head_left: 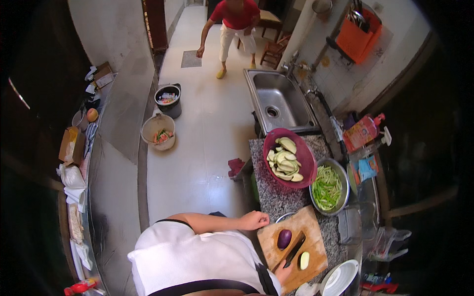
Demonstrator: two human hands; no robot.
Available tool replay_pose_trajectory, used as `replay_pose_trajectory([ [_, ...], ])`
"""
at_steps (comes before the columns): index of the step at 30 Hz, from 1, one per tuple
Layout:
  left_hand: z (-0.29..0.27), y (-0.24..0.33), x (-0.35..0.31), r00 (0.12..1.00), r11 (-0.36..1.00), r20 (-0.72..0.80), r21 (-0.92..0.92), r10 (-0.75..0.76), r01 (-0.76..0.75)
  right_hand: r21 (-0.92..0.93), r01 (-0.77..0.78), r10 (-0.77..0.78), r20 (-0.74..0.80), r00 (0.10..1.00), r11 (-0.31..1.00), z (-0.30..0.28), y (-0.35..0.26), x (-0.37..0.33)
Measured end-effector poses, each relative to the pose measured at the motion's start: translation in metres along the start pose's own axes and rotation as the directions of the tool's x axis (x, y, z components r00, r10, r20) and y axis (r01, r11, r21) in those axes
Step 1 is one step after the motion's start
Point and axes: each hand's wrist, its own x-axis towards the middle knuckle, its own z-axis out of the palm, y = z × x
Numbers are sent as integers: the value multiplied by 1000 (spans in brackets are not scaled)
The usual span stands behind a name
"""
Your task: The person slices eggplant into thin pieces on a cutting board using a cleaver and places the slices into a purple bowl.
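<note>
A knife with a dark blade lies across the wooden cutting board, its handle in my right hand, which is closed around it. To the left of the blade sits a piece of purple eggplant. On the right side of the blade a pale cut eggplant piece rests with its light face up. My left hand is at the board's far left corner, fingers curled in; nothing shows in it. A red basin of pale eggplant slices stands beyond the board.
A metal bowl of green strips stands beside the basin, with a steel sink farther off. A white bowl is at the board's near right. Two buckets stand on the floor. Another person stands at the far end.
</note>
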Motion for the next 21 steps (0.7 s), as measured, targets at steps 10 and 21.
replay_pose_trajectory([
  [10,4,-14,3,995,995,7,12,99,-99,-87,-39,37,-18,999,995,0,-12,-3],
  [21,21,-7,-2,998,995,36,-86,55,-52,25,-125,123,64,990,992,-4,-7,-7],
])
